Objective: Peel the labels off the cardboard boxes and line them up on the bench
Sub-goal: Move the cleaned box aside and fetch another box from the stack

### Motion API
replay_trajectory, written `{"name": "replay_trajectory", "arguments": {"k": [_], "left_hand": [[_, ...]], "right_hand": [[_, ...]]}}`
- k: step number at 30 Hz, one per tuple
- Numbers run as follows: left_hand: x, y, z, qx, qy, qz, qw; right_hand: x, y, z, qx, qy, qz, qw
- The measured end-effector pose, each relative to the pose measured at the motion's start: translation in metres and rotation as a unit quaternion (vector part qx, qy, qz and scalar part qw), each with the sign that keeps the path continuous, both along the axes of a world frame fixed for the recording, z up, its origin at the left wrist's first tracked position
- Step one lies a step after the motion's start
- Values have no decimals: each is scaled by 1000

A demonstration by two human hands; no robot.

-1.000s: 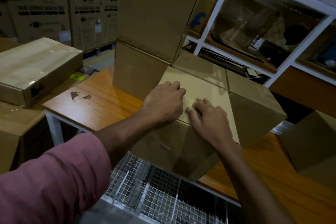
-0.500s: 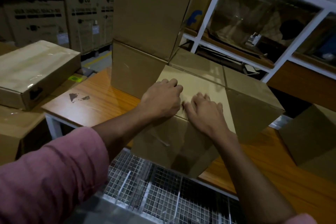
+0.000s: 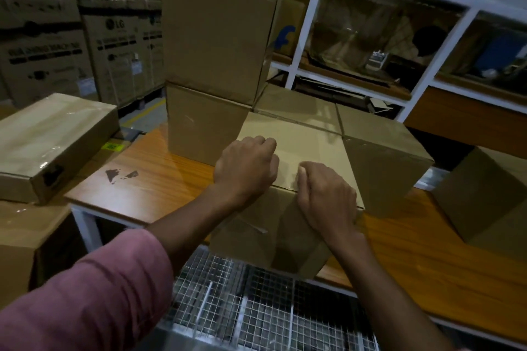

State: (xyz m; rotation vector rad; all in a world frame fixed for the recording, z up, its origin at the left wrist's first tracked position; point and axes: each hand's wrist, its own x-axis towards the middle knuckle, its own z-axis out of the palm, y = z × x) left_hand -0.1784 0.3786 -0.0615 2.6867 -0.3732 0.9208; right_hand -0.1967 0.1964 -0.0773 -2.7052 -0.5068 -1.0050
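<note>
The wooden worktop (image 3: 159, 179) carries several cardboard boxes, and the near box (image 3: 288, 225) serves here as the landmark: it sits at the worktop's front edge, its lower front corner overhanging the wire mesh rack (image 3: 256, 308) below. Behind and to the left of the near box stands a stack of two plain boxes, the lower stacked box (image 3: 199, 128) on the worktop and the upper stacked box (image 3: 214, 43) on top of it. Touching the near box on its right is another plain box (image 3: 382, 162), with a flatter box (image 3: 296, 108) directly behind the near one. Further right of it, at the worktop's far side, a separate box (image 3: 490, 196) stands apart. Well left of the near box, off the worktop, a flat tape-wrapped carton (image 3: 48, 137) lies on other cartons, and printed cartons (image 3: 57, 45) are stacked beyond. Behind and right of the near box rises a white shelf frame (image 3: 310, 23).

On the near box's top lies a pale rectangular label (image 3: 308, 148), covering most of that face and still flat against it. The left hand (image 3: 245, 168), with a pink sleeve (image 3: 94, 291) on its arm, rests on the label's left part, fingers curled under in a loose fist. The right hand (image 3: 328, 194) sits at the label's near edge, fingers (image 3: 305, 171) bent down and pinched at the label; whether they have actually caught its edge cannot be told.
</note>
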Motion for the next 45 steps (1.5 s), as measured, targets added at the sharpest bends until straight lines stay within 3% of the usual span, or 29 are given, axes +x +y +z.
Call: {"name": "replay_trajectory", "arguments": {"k": [3,6,10,17,25,36,41,45], "left_hand": [[-8,7,-15,6,-89,-27,996],[-19,14,-38,43,-121,-5,992],[-40,26,-84,8,-48,43,998],[-63,24,-152,-49,50,-59,996],[-68,18,-122,8,9,-40,999],[-97,5,-80,6,-150,-30,988],[-81,-7,-35,11,-172,-24,985],[-59,-16,-5,6,-164,-14,986]], "right_hand": [[-11,-10,-10,10,-13,-5,1000],[-28,-28,-27,52,4,-59,997],[-49,-49,-70,106,34,-46,993],[-64,-36,-127,77,65,-15,995],[-63,-24,-107,74,31,-7,997],[-94,-44,-57,68,-93,41,993],[-71,-56,-12,48,-156,53,985],[-39,-67,13,54,-150,41,986]]}}
